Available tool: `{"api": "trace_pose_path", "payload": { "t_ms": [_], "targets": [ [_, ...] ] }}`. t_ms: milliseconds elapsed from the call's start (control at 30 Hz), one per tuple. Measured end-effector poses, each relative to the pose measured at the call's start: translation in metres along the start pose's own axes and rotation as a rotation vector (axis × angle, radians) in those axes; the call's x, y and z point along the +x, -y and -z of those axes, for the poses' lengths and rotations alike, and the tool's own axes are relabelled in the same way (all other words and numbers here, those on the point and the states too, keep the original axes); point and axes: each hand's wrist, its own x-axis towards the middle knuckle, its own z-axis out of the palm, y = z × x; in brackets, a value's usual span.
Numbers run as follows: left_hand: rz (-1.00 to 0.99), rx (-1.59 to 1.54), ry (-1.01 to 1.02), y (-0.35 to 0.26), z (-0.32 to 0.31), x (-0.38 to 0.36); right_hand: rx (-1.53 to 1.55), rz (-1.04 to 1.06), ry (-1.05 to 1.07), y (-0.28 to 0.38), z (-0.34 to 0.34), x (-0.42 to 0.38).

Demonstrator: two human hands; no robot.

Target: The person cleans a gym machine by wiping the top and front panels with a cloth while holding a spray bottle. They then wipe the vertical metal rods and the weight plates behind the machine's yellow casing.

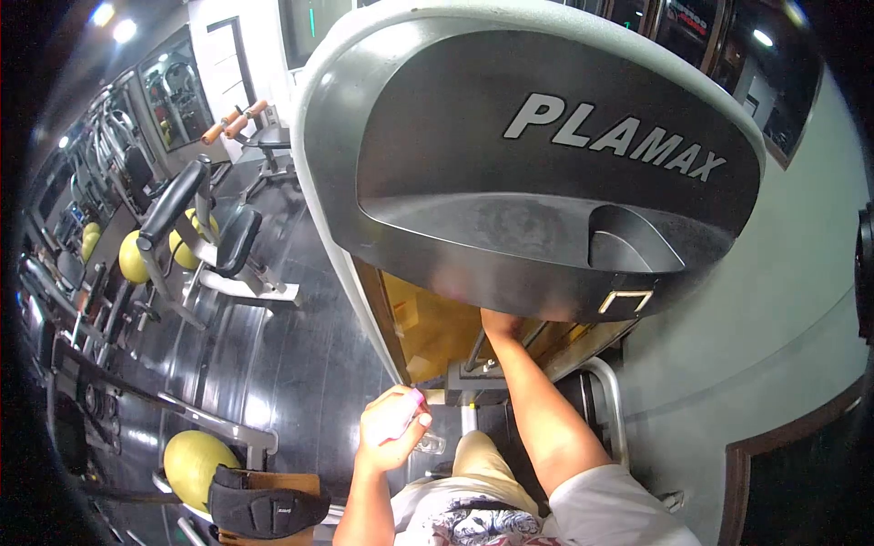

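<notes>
My left hand (393,428) is closed around a clear bottle (431,444) with a pink top, low in front of the machine; the fingers cover much of it. My right arm reaches forward beneath the black cover (546,182) marked PLAMAX. Of my right hand (501,320) only the part near the wrist shows; its fingers are hidden behind the cover's lower edge, so what they touch is out of sight. Below the cover are dark metal rods (476,348) and a yellowish panel (428,328).
On the left stand a padded exercise bench (238,241), yellow balls (135,257) and weight machines. A black padded belt (264,505) lies near a larger yellow ball (196,469) at lower left. A curved metal tube (612,400) and a pale wall (756,300) are at the right.
</notes>
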Motion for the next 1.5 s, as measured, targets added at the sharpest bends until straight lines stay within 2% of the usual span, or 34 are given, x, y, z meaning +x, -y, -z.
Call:
{"api": "trace_pose_path", "payload": {
  "t_ms": [100, 233, 467, 533, 600, 667, 800, 967, 1133, 1333, 1500],
  "targets": [
    [-0.003, 0.010, 0.020, 0.000, 0.000, -0.001, 0.265, -0.178, 0.156, -0.006, -0.014, -0.013],
    [-0.023, 0.005, 0.014, -0.004, -0.004, 0.001, 0.315, -0.275, 0.233, -0.003, -0.016, -0.016],
    [0.018, 0.001, 0.016, -0.005, -0.007, -0.002, 0.556, -0.370, 0.074, 0.005, -0.008, -0.024],
    [0.031, -0.010, 0.006, -0.003, -0.007, -0.006, 0.440, -0.409, 0.160, 0.011, 0.014, -0.020],
    [0.037, -0.013, -0.013, -0.001, -0.006, -0.009, 0.466, -0.454, 0.155, 0.014, 0.020, -0.019],
    [0.050, 0.005, -0.019, -0.002, -0.006, -0.010, 0.637, -0.503, 0.061, 0.017, 0.016, -0.021],
    [0.079, 0.023, -0.025, -0.004, -0.003, -0.013, 0.632, -0.652, 0.267, 0.025, 0.037, -0.015],
    [0.119, 0.005, -0.039, -0.003, -0.005, -0.016, 0.577, -0.601, 0.324, 0.016, 0.023, -0.031],
    [0.158, -0.019, -0.037, 0.002, -0.009, -0.018, 0.613, -0.701, 0.433, 0.017, 0.016, -0.047],
    [0.163, -0.020, -0.051, 0.010, -0.006, -0.018, 0.596, -0.751, 0.427, 0.021, 0.010, -0.059],
    [0.194, 0.006, -0.054, 0.013, -0.001, -0.016, 0.470, -0.656, 0.486, 0.016, -0.009, -0.078]
  ]
}}
